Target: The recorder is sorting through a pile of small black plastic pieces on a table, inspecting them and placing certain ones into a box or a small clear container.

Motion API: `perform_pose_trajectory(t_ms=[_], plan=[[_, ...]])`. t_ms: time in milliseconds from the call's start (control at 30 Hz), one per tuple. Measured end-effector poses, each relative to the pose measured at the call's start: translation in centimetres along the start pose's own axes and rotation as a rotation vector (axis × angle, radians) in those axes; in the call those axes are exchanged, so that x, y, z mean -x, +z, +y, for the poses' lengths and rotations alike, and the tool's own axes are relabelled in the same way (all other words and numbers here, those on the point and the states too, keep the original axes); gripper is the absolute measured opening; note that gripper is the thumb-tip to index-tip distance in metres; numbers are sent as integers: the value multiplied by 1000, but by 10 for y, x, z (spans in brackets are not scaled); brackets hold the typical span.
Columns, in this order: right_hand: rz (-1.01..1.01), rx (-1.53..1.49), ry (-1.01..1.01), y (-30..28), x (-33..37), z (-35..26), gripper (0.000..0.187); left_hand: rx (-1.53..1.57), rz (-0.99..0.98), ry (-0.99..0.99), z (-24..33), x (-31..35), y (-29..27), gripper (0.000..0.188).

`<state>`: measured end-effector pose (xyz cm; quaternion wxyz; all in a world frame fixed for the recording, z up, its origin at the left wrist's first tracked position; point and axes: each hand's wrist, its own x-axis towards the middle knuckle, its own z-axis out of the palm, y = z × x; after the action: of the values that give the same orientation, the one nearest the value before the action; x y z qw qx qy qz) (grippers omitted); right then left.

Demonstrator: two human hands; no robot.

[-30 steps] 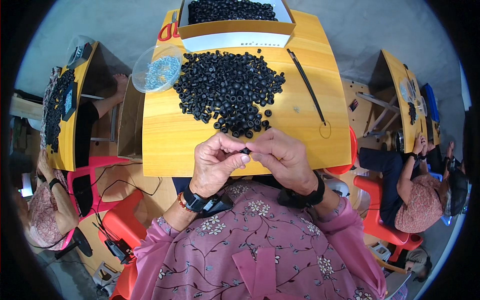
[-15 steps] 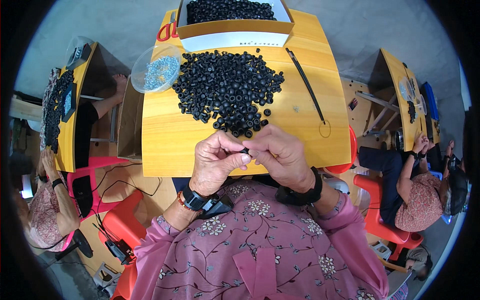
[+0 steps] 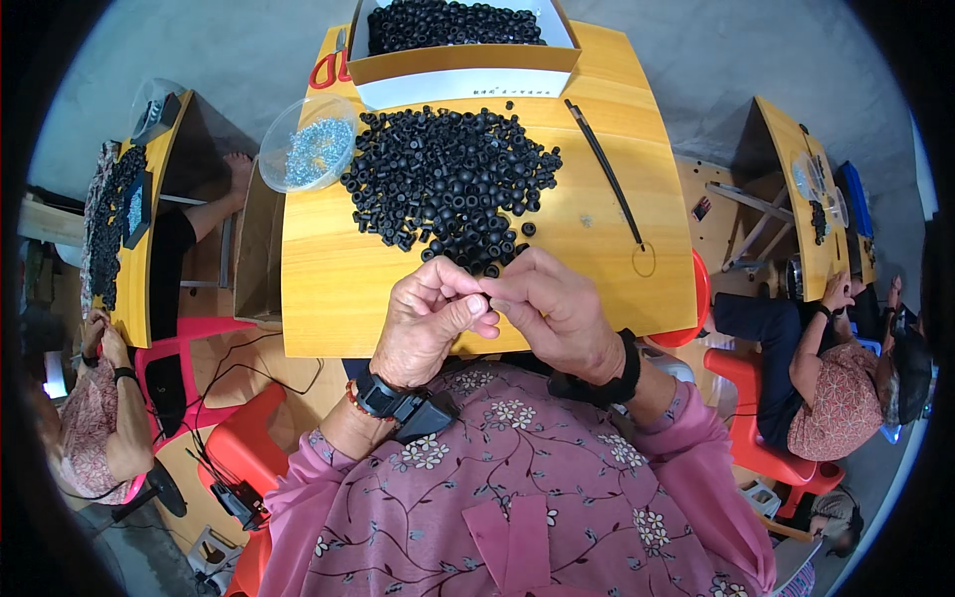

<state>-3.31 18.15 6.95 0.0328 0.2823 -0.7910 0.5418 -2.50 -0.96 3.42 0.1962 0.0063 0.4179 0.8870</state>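
Near the table's front edge, my left hand (image 3: 438, 316) and my right hand (image 3: 555, 313) meet with thumbs and fingertips pinched together. Between them is a small black piece (image 3: 487, 295), mostly hidden by the fingers. Just beyond my fingertips spreads a heap of small black cap-like pieces (image 3: 453, 184), some rounded, some hollow at one end. At the heap's left stands a round clear plastic tub (image 3: 350, 164) with many tiny shiny, bluish clear pieces in it.
A white and brown box (image 3: 468, 85) of black pieces sits at the back beside red-handled scissors (image 3: 325, 72). A thin black rod (image 3: 607, 169) with a loop lies to the right. People work at tables (image 3: 164, 199) on both sides; red stools (image 3: 249, 438) flank me.
My hands stay pinched together with slight finger movement, and the black piece shows less between them. At the left, the other person's hands have drawn together near the table edge.
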Motion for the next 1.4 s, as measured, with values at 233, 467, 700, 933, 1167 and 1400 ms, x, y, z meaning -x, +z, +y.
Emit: perform_pose_trajectory(t_ms=[233, 467, 700, 933, 1167, 1400], plan=[[5, -58, -14, 1, 1, 9, 29, -154, 38, -8, 1, -1, 4, 9], [-33, -54, 1, -1, 2, 7, 30, -85, -47, -46, -2, -3, -5, 7], [23, -58, 12, 0, 2, 7, 35, 40, -71, -63, -2, -3, -6, 8], [-105, 309, -76, -3, -9, -7, 42, 197, 18, -67, -3, -6, -1, 9], [-99, 339, -106, 2, -11, 0, 36, 241, 15, -125, -4, -5, -7, 9], [-68, 274, -101, 4, -11, 0, 42, 249, -42, -121, -2, -4, -6, 10]])
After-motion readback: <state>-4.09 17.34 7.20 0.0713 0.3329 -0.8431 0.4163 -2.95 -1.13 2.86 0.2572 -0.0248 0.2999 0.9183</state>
